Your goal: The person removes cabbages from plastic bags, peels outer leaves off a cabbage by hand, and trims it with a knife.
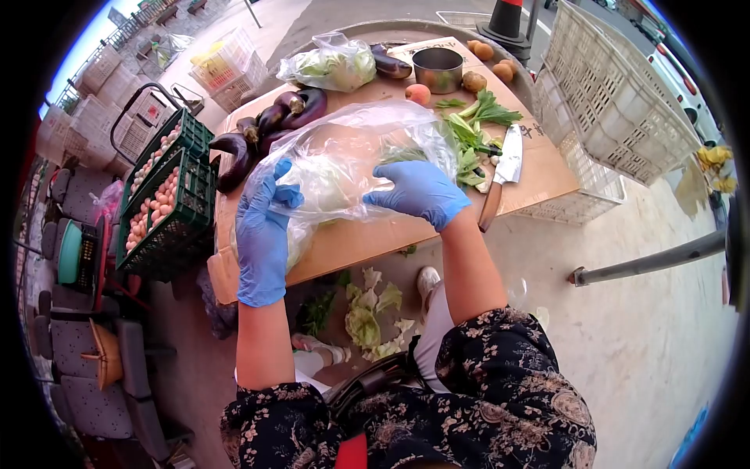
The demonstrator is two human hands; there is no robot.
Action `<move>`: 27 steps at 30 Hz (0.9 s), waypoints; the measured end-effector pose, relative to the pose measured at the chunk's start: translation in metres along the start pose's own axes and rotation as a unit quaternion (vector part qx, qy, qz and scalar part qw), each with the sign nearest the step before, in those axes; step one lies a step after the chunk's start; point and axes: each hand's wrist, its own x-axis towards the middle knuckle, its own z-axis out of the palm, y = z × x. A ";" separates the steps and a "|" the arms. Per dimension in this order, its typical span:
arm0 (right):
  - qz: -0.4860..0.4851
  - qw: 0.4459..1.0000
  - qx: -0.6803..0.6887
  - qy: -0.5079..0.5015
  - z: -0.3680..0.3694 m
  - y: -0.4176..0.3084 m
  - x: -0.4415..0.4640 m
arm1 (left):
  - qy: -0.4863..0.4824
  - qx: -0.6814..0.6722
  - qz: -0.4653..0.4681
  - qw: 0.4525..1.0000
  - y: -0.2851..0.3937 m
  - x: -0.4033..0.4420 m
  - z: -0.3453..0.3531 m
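Observation:
A large clear plastic bag [344,144] is spread above the cardboard-covered table. My left hand [264,230], in a blue glove, has its fingers curled on the bag's left side. A pale rounded shape [316,187] shows through the film beside it; I cannot tell what it is. My right hand [422,191], also gloved, lies against the bag's right part with fingers stretched and thumb apart. Beyond that hand are green leafy stalks [469,141] and a knife [504,172] with a wooden handle. Several dark eggplants [285,113] lie beyond my left hand.
A bagged leafy vegetable [336,64], metal pot [438,69], peach [418,94] and potatoes [474,81] stand along the far side. Green crates [168,211] of eggs are left, white crates [617,94] right. Loose leaves [367,313] litter the floor by my feet.

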 end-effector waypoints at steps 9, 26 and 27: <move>-0.031 0.962 -0.018 0.272 0.017 0.049 0.015 | -0.065 -0.007 0.003 0.998 0.020 0.002 -0.024; 0.048 0.600 0.719 0.347 -0.023 0.081 0.033 | -0.141 0.254 0.115 0.950 -0.085 0.107 0.039; 0.124 0.583 0.738 0.317 -0.019 0.082 0.033 | -0.142 0.292 0.119 0.938 -0.100 0.120 0.027</move>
